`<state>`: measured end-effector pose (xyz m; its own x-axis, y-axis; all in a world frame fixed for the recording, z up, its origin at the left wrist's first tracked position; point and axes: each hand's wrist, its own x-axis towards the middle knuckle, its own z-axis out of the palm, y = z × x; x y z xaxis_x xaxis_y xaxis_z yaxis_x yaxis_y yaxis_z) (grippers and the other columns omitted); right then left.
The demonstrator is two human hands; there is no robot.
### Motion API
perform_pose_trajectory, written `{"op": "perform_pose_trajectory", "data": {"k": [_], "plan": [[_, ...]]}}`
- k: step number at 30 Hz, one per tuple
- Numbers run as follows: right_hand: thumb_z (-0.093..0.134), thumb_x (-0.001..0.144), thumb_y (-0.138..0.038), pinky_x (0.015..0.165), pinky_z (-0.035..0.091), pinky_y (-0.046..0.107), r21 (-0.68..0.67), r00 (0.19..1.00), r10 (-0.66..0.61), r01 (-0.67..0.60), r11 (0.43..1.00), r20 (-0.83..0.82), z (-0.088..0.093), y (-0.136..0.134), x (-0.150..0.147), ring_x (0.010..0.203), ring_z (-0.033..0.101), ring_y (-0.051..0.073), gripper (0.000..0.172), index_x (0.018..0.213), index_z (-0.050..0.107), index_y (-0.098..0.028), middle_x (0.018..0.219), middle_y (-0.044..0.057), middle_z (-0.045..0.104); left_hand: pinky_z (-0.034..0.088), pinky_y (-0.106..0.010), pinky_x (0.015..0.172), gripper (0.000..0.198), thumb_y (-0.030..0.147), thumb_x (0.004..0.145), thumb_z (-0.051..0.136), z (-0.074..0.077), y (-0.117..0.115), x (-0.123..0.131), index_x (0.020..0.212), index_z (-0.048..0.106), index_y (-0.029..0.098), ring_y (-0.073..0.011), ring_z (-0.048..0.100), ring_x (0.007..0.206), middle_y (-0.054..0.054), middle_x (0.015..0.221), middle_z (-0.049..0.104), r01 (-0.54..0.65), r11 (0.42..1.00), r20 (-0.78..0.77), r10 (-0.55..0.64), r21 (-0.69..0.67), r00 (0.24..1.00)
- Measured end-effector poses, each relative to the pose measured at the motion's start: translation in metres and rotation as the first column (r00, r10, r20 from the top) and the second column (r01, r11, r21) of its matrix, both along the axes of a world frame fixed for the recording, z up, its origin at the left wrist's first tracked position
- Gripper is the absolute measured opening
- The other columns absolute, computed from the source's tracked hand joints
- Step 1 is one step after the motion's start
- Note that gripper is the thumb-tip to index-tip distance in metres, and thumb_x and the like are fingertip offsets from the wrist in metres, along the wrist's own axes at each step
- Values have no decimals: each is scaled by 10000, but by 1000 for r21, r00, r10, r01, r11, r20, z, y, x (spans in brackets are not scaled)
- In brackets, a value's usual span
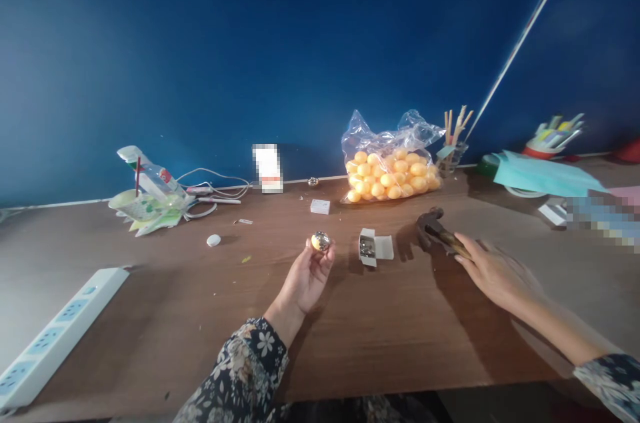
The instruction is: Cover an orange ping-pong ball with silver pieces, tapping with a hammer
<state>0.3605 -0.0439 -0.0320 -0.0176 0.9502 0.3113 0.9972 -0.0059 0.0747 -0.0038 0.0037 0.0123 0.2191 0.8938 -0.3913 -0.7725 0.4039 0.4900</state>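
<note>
My left hand (307,279) is raised over the middle of the wooden table, its fingertips closed around a small yellow ball (320,241) partly covered with shiny silver metal pieces that look like thumbtacks. To the right of that hand, an opened small white box (383,247) lies with silver pieces inside. My right hand (493,269) grips the handle of a claw hammer (434,226), whose dark head points away from me, close to the tabletop. Whether the hammer head touches the table, I cannot tell.
Behind stands a clear bag of yellow balls (393,176), beside a cup of sticks (453,149). A closed white box (320,207) and a white disc (213,240) lie nearby. The power strip (65,336) is at left, with a plastic bottle (157,179) farther back. Turquoise sheets (547,173) lie right.
</note>
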Motion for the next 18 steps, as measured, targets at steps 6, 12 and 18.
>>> {"op": "perform_pose_trajectory", "data": {"k": [6, 12, 18], "plan": [[326, 939, -286, 761, 483, 394, -33, 987, 88, -85, 996, 131, 7, -2, -6, 838, 608, 278, 399, 1277, 474, -135, 933, 134, 620, 582, -170, 667, 279, 233, 936, 442, 2, 0, -1, 900, 648, 48, -128, 697, 750, -145, 897, 712, -19, 1000, -5, 19, -3, 1000], [314, 935, -228, 813, 462, 394, -53, 967, 167, -160, 986, 190, 8, -2, -6, 873, 584, 276, 404, 1287, 458, -92, 962, 144, 603, 582, -172, 662, 304, 235, 942, 427, 0, 1, -1, 896, 649, 32, -129, 696, 736, -156, 893, 711, -22, 1000, -5, 22, 0, 1000], [385, 893, -222, 752, 482, 401, -55, 976, 155, -148, 987, 154, 20, 1, -4, 836, 606, 276, 400, 1267, 501, -139, 1003, 137, 626, 581, -175, 678, 289, 234, 933, 448, -5, 3, -2, 925, 649, 27, -135, 697, 755, -156, 908, 710, -14, 1000, -20, 14, 17, 1000]]}}
